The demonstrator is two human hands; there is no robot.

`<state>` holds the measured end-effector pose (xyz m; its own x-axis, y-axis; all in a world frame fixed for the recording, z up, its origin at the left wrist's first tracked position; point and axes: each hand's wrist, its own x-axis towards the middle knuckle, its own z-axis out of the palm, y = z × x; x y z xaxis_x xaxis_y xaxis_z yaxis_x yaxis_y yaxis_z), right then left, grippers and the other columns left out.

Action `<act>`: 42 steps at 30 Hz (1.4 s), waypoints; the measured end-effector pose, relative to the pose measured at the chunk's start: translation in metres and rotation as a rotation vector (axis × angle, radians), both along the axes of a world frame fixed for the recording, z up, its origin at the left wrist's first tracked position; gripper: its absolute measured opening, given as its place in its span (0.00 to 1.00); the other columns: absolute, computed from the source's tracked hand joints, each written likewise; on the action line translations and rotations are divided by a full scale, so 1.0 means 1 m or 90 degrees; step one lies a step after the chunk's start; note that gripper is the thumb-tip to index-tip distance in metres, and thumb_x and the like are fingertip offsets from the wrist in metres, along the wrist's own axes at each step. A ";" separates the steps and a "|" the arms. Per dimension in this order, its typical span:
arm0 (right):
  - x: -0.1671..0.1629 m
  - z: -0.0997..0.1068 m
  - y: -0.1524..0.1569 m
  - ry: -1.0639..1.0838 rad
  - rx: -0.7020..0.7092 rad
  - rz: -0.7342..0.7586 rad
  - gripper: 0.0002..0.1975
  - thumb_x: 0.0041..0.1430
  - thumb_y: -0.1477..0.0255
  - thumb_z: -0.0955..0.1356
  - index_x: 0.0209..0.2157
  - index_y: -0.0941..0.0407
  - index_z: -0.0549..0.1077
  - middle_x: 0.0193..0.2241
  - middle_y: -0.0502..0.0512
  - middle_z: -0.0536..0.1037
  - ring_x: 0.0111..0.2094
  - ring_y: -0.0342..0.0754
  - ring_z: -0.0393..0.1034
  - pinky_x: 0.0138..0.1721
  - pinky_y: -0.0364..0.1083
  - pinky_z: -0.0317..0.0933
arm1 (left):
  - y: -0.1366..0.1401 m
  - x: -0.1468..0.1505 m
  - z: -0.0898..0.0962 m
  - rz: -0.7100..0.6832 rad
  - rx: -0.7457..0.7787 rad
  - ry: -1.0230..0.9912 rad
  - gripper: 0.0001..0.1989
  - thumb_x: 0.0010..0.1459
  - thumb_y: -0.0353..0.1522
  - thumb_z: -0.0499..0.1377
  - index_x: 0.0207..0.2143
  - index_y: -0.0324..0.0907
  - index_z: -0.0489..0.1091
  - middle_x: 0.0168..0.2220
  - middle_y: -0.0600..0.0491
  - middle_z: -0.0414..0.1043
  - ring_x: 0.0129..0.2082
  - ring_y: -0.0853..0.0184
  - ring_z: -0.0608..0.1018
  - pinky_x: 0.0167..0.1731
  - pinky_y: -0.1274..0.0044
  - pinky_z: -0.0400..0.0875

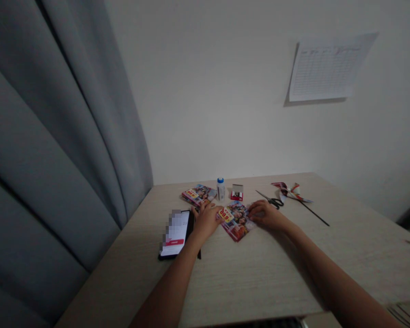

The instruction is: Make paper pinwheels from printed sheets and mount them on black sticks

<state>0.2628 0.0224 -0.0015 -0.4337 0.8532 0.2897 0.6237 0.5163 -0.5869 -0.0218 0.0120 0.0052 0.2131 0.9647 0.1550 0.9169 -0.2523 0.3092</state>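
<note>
A colourful square flyer point(237, 228), printed with people and a yellow price label, lies at a slant on the table between my hands. My left hand point(207, 219) holds its left edge, thumb over the print and the other fingers reaching past it. At the flyer's right edge my right hand point(263, 214) pinches the paper; its fingertips are partly hidden. Behind my left hand is a stack of similar flyers point(200, 194). Left of that wrist lies a phone point(176, 234) with a lit screen, partly blurred out. A dark stick point(199, 255) shows in part beneath my left forearm.
Farther back stand a small clear bottle point(220, 190) with a blue cap and an open red box point(237, 195). Scissors point(273, 200) and a paper pinwheel point(289, 190) on a dark stick lie right of them. A grey curtain point(89, 114) borders the table's left; a wall rises behind.
</note>
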 end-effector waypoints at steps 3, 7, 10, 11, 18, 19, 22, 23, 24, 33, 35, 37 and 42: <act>-0.001 0.000 0.000 -0.004 0.005 -0.003 0.07 0.53 0.67 0.72 0.31 0.53 0.83 0.42 0.58 0.80 0.49 0.57 0.70 0.53 0.54 0.62 | -0.002 0.002 0.002 0.008 0.039 0.008 0.26 0.59 0.38 0.62 0.59 0.55 0.65 0.62 0.48 0.62 0.66 0.49 0.55 0.60 0.41 0.35; -0.003 0.004 -0.001 -0.005 0.003 0.000 0.06 0.52 0.70 0.71 0.29 0.54 0.82 0.39 0.57 0.81 0.46 0.55 0.72 0.53 0.53 0.61 | -0.006 0.007 0.004 0.025 0.066 0.017 0.23 0.58 0.37 0.63 0.55 0.50 0.67 0.57 0.47 0.66 0.63 0.51 0.61 0.60 0.43 0.41; -0.003 0.007 -0.001 0.002 0.002 -0.001 0.05 0.51 0.73 0.70 0.27 0.55 0.81 0.35 0.56 0.82 0.44 0.54 0.73 0.52 0.52 0.61 | -0.008 0.009 0.004 0.042 0.066 0.034 0.17 0.58 0.38 0.63 0.49 0.48 0.71 0.54 0.46 0.68 0.60 0.51 0.64 0.61 0.45 0.44; -0.003 0.007 -0.001 0.002 0.000 -0.002 0.05 0.50 0.73 0.70 0.27 0.55 0.81 0.35 0.56 0.82 0.43 0.54 0.73 0.51 0.52 0.61 | -0.008 0.009 0.004 0.044 0.061 0.040 0.15 0.58 0.39 0.62 0.47 0.48 0.73 0.54 0.46 0.68 0.60 0.51 0.65 0.61 0.45 0.43; -0.004 0.007 -0.003 -0.002 -0.025 -0.036 0.03 0.45 0.71 0.73 0.24 0.56 0.78 0.31 0.55 0.81 0.37 0.52 0.74 0.46 0.49 0.63 | -0.011 0.009 0.005 0.018 0.043 0.051 0.17 0.63 0.45 0.55 0.47 0.50 0.77 0.54 0.47 0.72 0.63 0.48 0.61 0.60 0.42 0.39; -0.004 0.008 -0.004 -0.007 -0.031 -0.049 0.03 0.44 0.71 0.73 0.24 0.55 0.78 0.31 0.55 0.81 0.37 0.52 0.74 0.46 0.49 0.63 | -0.012 0.009 0.004 0.013 0.042 0.054 0.19 0.62 0.47 0.54 0.48 0.50 0.76 0.55 0.46 0.71 0.63 0.47 0.60 0.60 0.42 0.38; -0.005 0.010 -0.008 -0.030 -0.038 -0.094 0.04 0.42 0.70 0.74 0.24 0.55 0.77 0.31 0.54 0.81 0.39 0.53 0.74 0.50 0.50 0.61 | -0.015 0.010 0.003 -0.005 0.017 0.062 0.26 0.61 0.51 0.53 0.57 0.52 0.70 0.60 0.44 0.66 0.65 0.44 0.55 0.60 0.40 0.34; -0.005 0.011 -0.009 -0.038 -0.037 -0.103 0.04 0.42 0.70 0.73 0.24 0.54 0.78 0.32 0.54 0.81 0.40 0.53 0.73 0.52 0.51 0.59 | -0.016 0.010 0.003 -0.011 0.000 0.064 0.28 0.60 0.52 0.53 0.59 0.53 0.68 0.62 0.44 0.63 0.66 0.43 0.53 0.59 0.39 0.33; -0.005 0.012 -0.009 -0.046 -0.035 -0.107 0.04 0.42 0.70 0.73 0.24 0.54 0.78 0.32 0.54 0.81 0.42 0.54 0.73 0.54 0.52 0.57 | -0.016 0.010 0.003 -0.019 -0.017 0.067 0.30 0.60 0.53 0.54 0.61 0.54 0.65 0.64 0.44 0.61 0.67 0.42 0.51 0.59 0.38 0.33; -0.008 0.004 0.000 -0.062 0.009 -0.084 0.05 0.49 0.72 0.71 0.29 0.52 0.81 0.41 0.56 0.81 0.51 0.58 0.71 0.63 0.64 0.44 | -0.015 0.009 0.005 -0.082 -0.060 0.089 0.25 0.64 0.50 0.50 0.63 0.64 0.60 0.71 0.49 0.44 0.70 0.43 0.43 0.57 0.37 0.30; -0.010 0.003 0.000 -0.037 0.013 -0.054 0.06 0.52 0.72 0.70 0.31 0.52 0.81 0.41 0.56 0.82 0.50 0.57 0.72 0.61 0.61 0.50 | -0.015 0.010 0.006 -0.083 -0.051 0.086 0.23 0.65 0.48 0.51 0.62 0.64 0.62 0.71 0.49 0.45 0.70 0.44 0.45 0.58 0.38 0.31; -0.013 0.002 -0.002 -0.009 0.020 -0.028 0.07 0.53 0.72 0.69 0.32 0.53 0.82 0.42 0.57 0.82 0.49 0.55 0.73 0.58 0.57 0.57 | -0.013 0.010 0.008 -0.077 -0.032 0.082 0.22 0.65 0.45 0.52 0.61 0.62 0.63 0.70 0.49 0.48 0.69 0.45 0.47 0.59 0.39 0.32; -0.018 0.005 -0.009 0.004 -0.014 -0.010 0.09 0.54 0.71 0.69 0.35 0.54 0.82 0.42 0.59 0.82 0.45 0.55 0.76 0.53 0.54 0.64 | -0.007 0.010 0.007 -0.047 0.046 0.061 0.20 0.64 0.39 0.56 0.58 0.56 0.67 0.63 0.50 0.62 0.65 0.48 0.56 0.60 0.40 0.35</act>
